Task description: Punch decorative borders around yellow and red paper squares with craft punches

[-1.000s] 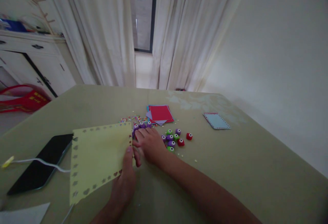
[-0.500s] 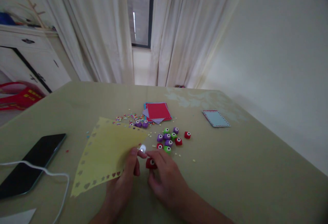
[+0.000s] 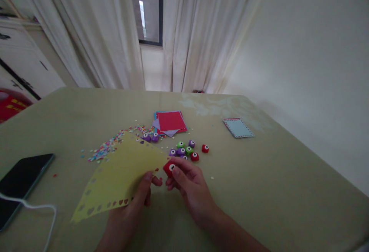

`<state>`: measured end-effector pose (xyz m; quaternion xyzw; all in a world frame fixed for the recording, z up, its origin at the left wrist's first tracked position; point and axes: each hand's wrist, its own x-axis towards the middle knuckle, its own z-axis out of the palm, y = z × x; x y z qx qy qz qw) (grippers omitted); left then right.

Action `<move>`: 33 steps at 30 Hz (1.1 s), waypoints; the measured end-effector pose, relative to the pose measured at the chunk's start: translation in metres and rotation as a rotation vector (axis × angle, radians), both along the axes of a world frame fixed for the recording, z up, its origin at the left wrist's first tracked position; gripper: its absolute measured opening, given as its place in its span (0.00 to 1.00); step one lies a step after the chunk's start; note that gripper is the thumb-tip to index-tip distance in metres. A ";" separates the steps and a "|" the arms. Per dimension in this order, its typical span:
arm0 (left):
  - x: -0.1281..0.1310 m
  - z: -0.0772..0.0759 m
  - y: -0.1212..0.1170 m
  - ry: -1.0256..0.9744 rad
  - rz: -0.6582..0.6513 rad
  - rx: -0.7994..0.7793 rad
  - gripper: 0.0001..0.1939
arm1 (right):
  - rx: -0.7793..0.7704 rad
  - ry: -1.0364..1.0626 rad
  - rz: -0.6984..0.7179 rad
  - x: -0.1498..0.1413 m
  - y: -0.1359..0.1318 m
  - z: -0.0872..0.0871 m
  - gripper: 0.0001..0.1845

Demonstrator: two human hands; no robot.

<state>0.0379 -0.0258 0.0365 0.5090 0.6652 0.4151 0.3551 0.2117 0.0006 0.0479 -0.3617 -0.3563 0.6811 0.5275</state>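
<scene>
Our left hand (image 3: 134, 207) is pinched on the yellow sheet (image 3: 119, 175); our right hand (image 3: 194, 186) is clamped on the red punch (image 3: 167, 168), sheet's 3 o'clock. More punches (image 3: 181, 152) at 1 o'clock from it.

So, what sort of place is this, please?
Most likely a room in a home: long pale curtains flank a narrow window, and a white cabinet stands at the left.

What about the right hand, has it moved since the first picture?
Yes. Judged against the stack of cards, the right hand has moved rightward and nearer the camera.
</scene>
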 end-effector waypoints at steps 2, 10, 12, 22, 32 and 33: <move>0.000 0.001 0.001 0.013 -0.005 -0.013 0.28 | -0.037 0.004 -0.014 0.001 0.001 0.000 0.23; 0.004 0.009 0.004 0.065 -0.023 -0.047 0.28 | -0.047 0.009 -0.037 0.003 0.000 0.000 0.29; 0.003 0.008 0.003 0.099 -0.022 -0.026 0.28 | -0.036 0.015 -0.014 0.003 0.000 0.000 0.30; 0.006 0.005 -0.002 0.162 0.029 0.037 0.27 | -0.033 0.024 0.041 0.002 -0.003 -0.001 0.24; 0.006 -0.005 -0.003 0.118 0.009 0.027 0.27 | -0.055 0.017 0.024 0.001 -0.003 -0.002 0.26; 0.005 -0.006 -0.003 0.131 0.010 0.034 0.27 | -0.054 0.019 0.023 0.001 -0.003 -0.002 0.26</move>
